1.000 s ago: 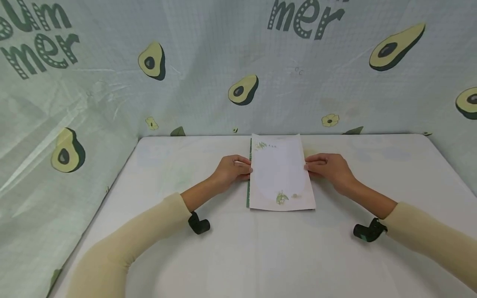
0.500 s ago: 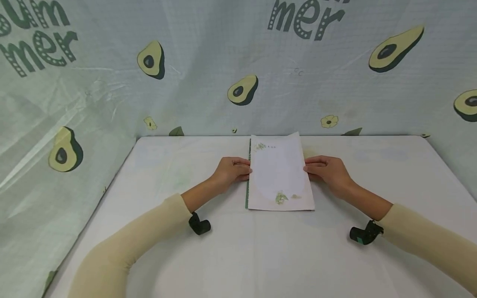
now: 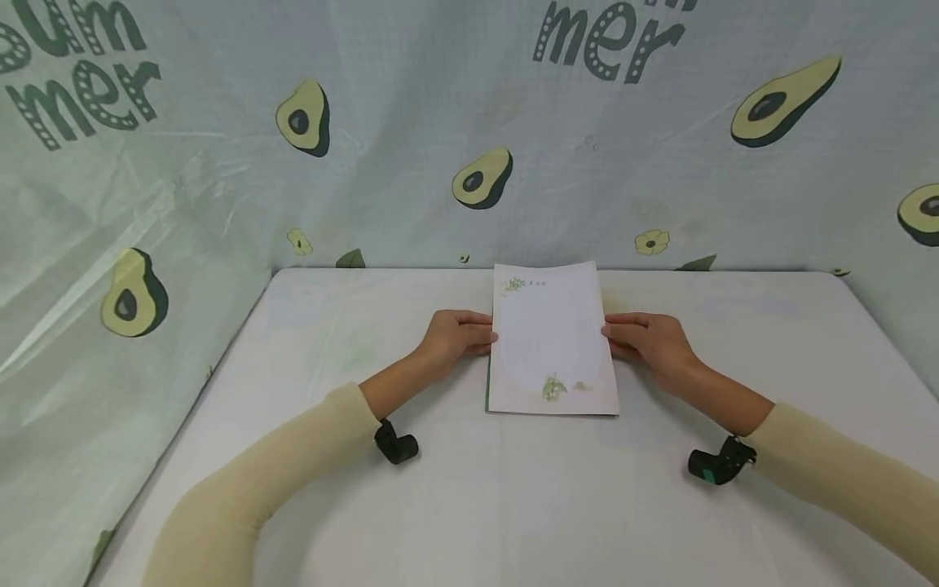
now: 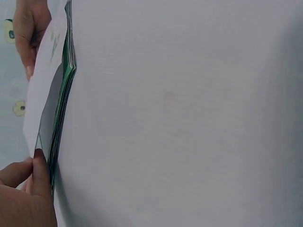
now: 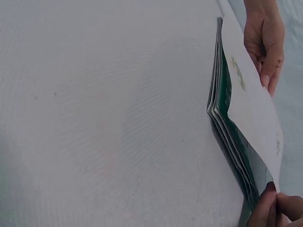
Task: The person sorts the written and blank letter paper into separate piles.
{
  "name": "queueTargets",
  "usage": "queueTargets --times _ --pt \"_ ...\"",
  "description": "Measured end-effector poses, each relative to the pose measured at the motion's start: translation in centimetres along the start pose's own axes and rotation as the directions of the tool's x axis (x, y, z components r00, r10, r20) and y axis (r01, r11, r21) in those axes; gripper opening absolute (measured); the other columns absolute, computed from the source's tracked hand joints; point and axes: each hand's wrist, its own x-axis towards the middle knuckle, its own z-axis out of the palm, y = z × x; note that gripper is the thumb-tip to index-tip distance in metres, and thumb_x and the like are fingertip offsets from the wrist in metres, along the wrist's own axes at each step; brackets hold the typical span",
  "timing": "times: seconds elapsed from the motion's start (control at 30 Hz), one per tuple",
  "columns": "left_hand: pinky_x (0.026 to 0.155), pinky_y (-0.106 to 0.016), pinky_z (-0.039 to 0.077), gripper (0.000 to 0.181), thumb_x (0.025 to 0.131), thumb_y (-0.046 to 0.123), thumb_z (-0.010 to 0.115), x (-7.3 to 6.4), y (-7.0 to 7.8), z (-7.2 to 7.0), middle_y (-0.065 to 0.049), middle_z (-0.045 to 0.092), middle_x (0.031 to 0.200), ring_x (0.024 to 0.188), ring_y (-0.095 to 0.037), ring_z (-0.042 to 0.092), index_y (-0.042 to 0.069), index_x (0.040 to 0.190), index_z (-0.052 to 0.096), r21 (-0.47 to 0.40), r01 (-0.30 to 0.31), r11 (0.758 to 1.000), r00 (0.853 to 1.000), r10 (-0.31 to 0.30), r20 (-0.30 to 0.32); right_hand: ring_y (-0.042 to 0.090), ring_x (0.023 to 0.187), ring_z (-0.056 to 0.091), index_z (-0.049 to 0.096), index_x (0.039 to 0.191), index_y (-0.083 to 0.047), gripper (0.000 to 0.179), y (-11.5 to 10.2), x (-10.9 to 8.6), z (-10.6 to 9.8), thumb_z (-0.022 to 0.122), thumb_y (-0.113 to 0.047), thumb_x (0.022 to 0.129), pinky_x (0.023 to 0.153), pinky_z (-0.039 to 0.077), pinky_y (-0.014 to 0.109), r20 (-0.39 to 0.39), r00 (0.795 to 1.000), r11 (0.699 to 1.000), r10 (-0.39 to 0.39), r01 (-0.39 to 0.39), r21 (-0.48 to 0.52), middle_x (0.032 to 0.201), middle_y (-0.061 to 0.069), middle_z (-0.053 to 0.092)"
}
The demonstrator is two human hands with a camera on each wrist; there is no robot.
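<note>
A white sheet of paper (image 3: pixel 552 334) with small green floral prints lies over a stack of green and white layers (image 5: pixel 239 156) on the table. My left hand (image 3: pixel 453 342) pinches the sheet's left edge between thumb and fingers. At the opposite edge, my right hand (image 3: pixel 653 346) pinches the sheet in the same way. Both wrist views show the sheet bowed up from the stack, with a gap beneath it. Whether the stack is a booklet or loose pieces, I cannot tell. Some fingertips are hidden under the sheet.
The white table (image 3: pixel 440 514) extends around the sheet on all sides. Behind it hangs a pale curtain (image 3: pixel 396 122) printed with avocados and lettering, which also runs along the left. A small black camera (image 3: pixel 396 444) sits at the left wrist, another camera (image 3: pixel 720 461) at the right.
The sheet has shifted slightly, so less of the green strip shows along its left side. Its raised far right corner has moved a little rightward. Both hands keep their hold.
</note>
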Motion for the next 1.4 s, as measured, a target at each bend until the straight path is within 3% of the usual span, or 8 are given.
queueTargets --times 0.13,0.33,0.6,0.83,1.0,1.17,1.4 --pt "0.087 -0.033 0.062 0.033 0.093 -0.01 0.067 0.1 -0.1 0.1 -0.024 0.068 0.12 0.089 -0.016 0.072 -0.011 0.126 0.064 -0.021 0.002 1.0 1.0 -0.002 0.0 -0.001 0.087 0.07 0.051 0.144 0.008 0.053 -0.1 0.0 -0.1 0.07 -0.013 0.099 0.087 0.06 0.022 0.016 0.999 0.998 0.039 -0.039 0.05 0.103 -0.01 0.067" --pt "0.089 -0.035 0.062 0.031 0.093 -0.008 0.069 0.1 0.1 0.2 -0.024 0.069 0.12 0.089 -0.016 0.073 -0.01 0.123 0.067 -0.034 -0.035 0.999 0.999 0.034 -0.019 0.001 0.09 0.07 0.052 0.142 0.008 0.052 -0.2 0.0 0.1 0.071 -0.012 0.098 0.088 0.059 0.021 0.01 1.0 0.998 0.001 -0.001 0.066 0.106 -0.007 0.067" --pt "0.088 -0.033 0.062 0.03 0.092 -0.01 0.069 -0.2 -0.4 -0.1 -0.019 0.072 0.11 0.088 -0.014 0.072 -0.01 0.121 0.068 -0.045 -0.01 0.999 0.999 0.008 -0.044 0.002 0.093 0.069 0.051 0.141 0.009 0.051 0.2 -0.4 0.5 0.07 -0.01 0.098 0.09 0.059 0.02 0.012 1.0 0.998 0.0 -0.001 0.066 0.115 0.0 0.064" --pt "0.099 -0.043 0.057 0.029 0.092 -0.009 0.069 0.0 0.3 0.2 -0.013 0.074 0.1 0.089 -0.014 0.073 -0.009 0.121 0.068 -0.067 -0.076 0.995 0.996 0.073 -0.045 0.003 0.095 0.069 0.052 0.141 0.007 0.051 -0.3 -0.6 -0.1 0.07 -0.013 0.098 0.092 0.058 0.02 -0.01 1.0 0.997 -0.016 0.017 0.069 0.115 -0.001 0.064" --pt "0.1 -0.042 0.057 0.029 0.093 -0.008 0.068 0.0 0.6 0.6 -0.007 0.075 0.095 0.087 -0.012 0.073 -0.01 0.122 0.067 -0.097 -0.099 0.99 0.995 0.096 -0.036 0.003 0.096 0.068 0.05 0.141 0.008 0.052 -0.6 -0.9 -0.7 0.071 -0.012 0.098 0.097 0.056 0.023 0.0 1.0 0.995 -0.016 0.016 0.103 0.112 -0.004 0.064" --pt "0.09 -0.034 0.062 0.028 0.093 -0.009 0.069 0.1 0.6 1.2 -0.005 0.075 0.092 0.086 -0.011 0.073 -0.009 0.121 0.067 -0.123 -0.104 0.987 0.994 0.101 -0.03 0.001 0.098 0.067 0.049 0.143 0.007 0.053 -0.9 -1.1 -1.3 0.07 -0.013 0.098 0.102 0.053 0.025 -0.005 1.0 0.995 0.003 -0.002 0.098 0.116 -0.004 0.062" --pt "0.079 -0.026 0.063 0.026 0.092 -0.008 0.07 0.3 0.8 2.3 -0.005 0.075 0.091 0.085 -0.012 0.073 -0.008 0.118 0.069 -0.165 -0.124 0.979 0.992 0.12 -0.031 0.002 0.096 0.069 0.056 0.135 0.003 0.044 -1.2 -1.6 -2.4 0.073 -0.008 0.096 0.098 0.056 0.023 -0.005 1.0 0.978 -0.001 0.002 0.21 0.107 -0.009 0.068"
